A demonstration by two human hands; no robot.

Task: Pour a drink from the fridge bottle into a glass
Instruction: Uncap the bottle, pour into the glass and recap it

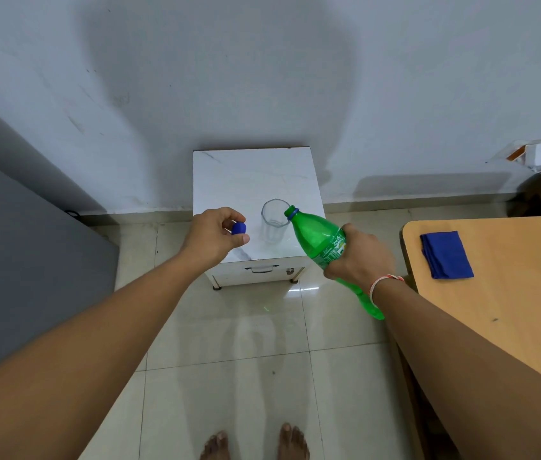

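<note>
Standing against the wall, the small white cabinet carries the work on its marble-look top, and the pour looks about to begin rather than under way: no stream shows and the glass appears empty. The green bottle hangs tilted off the top's right edge, its long axis running from the base low at the right up to the open mouth, which points up-left and sits just at the glass's right rim. The right hand wraps the labelled middle. The glass stands upright near the front edge, right of centre. The left hand pinches the blue cap over the front-left corner. Next, I judge, the base must lift gently, mouth kept over the rim.
</note>
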